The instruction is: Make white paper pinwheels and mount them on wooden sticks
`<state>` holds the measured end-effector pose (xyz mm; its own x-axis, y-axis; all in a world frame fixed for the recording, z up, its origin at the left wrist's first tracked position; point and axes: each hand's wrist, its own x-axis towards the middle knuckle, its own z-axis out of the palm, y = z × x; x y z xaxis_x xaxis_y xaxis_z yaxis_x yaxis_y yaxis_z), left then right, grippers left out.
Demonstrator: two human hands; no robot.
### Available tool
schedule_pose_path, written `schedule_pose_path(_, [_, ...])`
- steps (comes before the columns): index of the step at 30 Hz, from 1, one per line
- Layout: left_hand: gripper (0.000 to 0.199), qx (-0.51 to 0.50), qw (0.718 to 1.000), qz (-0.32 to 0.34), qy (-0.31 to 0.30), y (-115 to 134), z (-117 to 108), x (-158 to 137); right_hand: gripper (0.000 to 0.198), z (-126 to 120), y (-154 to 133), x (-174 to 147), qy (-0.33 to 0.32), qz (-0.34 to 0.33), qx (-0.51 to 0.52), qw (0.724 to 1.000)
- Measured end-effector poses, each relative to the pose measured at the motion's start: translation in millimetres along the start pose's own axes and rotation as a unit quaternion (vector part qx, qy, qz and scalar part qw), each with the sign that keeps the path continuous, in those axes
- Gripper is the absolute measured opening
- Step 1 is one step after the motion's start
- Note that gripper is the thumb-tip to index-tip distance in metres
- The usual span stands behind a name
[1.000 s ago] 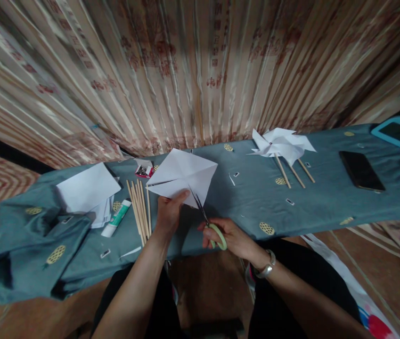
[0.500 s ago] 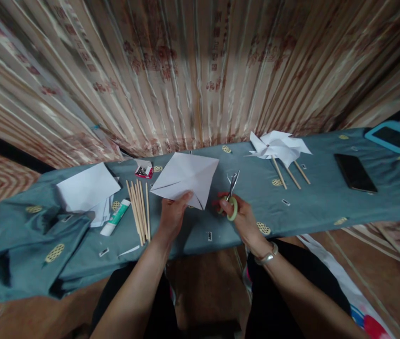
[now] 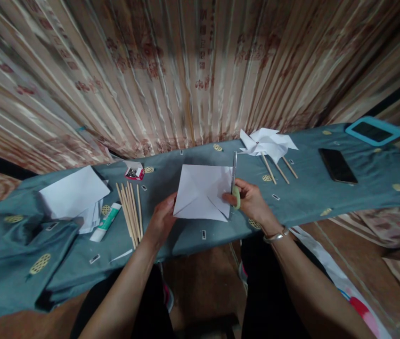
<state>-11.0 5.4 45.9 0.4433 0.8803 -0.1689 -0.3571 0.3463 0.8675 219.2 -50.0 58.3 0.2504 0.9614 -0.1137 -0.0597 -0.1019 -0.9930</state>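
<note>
A square sheet of white paper (image 3: 200,186) with slits cut in from its near corners is held up over the cloth. My left hand (image 3: 164,216) grips its left edge, fingers partly hidden behind it. My right hand (image 3: 251,200) holds a pair of scissors (image 3: 235,174) with pale green handles, blades pointing away from me, and its thumb rests on the paper's right edge. Beyond it to the right lie several white paper pinwheels (image 3: 268,141) on wooden sticks.
Left of the paper lie wooden sticks (image 3: 129,212), a glue stick (image 3: 105,223), an open small red box (image 3: 134,173) of metal pins and a stack of white paper (image 3: 74,193). A black phone (image 3: 337,165) and a blue-framed tablet (image 3: 372,131) are at right. A curtain (image 3: 185,70) hangs behind.
The paper has been turned, so a straight edge now faces me. My left hand has shifted to its left edge, and my right hand has brought the scissors up against its right edge.
</note>
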Motion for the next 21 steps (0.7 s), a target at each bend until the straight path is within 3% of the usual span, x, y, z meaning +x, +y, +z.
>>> schedule_pose_path(8, [0.043,0.088,0.989,-0.103,0.067,0.1,1.9,4.0,0.038,3.3,-5.3,-12.1,-0.093,-0.010,-0.041,0.995])
schedule_pose_path(10, [0.039,0.086,0.988,-0.085,0.092,-2.6,4.0,6.0,0.041,3.9,-4.9,-13.5,-0.067,-0.029,-0.039,0.997])
schedule_pose_path(14, [0.037,0.030,0.985,-0.011,0.172,-5.0,5.0,12.8,0.040,4.7,-8.9,-22.4,0.061,-0.074,-0.047,0.994])
schedule_pose_path(16, [0.038,-0.004,0.980,0.025,0.200,-3.4,5.0,17.1,0.041,10.9,-11.2,-31.7,0.073,-0.081,-0.037,0.993])
schedule_pose_path(18, [0.039,-0.027,0.976,0.048,0.209,-0.7,5.3,21.0,0.044,22.8,-10.2,-43.0,0.015,-0.071,-0.022,0.997])
schedule_pose_path(21, [0.039,-0.041,0.973,0.071,0.216,2.7,5.8,24.7,0.046,46.5,-0.8,-58.2,-0.128,-0.010,0.003,0.992])
